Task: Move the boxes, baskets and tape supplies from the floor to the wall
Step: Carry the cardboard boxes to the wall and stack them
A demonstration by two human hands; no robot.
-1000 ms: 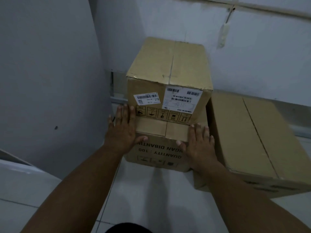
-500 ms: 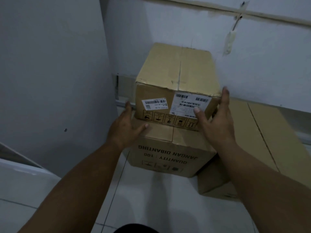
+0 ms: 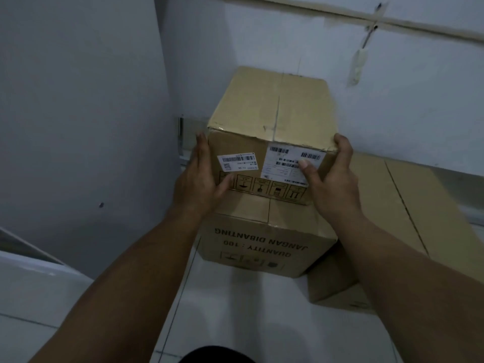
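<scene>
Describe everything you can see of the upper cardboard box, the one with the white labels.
The upper cardboard box is plain brown card, closed, its top flaps meeting at a scuffed centre seam. Its front face carries two white barcode labels above a row of black handling symbols. It stands upright on a lower box, close to the wall. The left hand presses flat on its left side; the right hand grips its upper right corner.

white tiled floor [image 3: 230, 305], seen where it meets two walls in a corner. standing directly on it: a printed box [image 3: 262, 244] of cardboard, lettered upside down "jangan dibanting", and, touching its right side, a wide box [image 3: 419, 218], lower, set along the back wall [image 3: 392, 87].
</scene>
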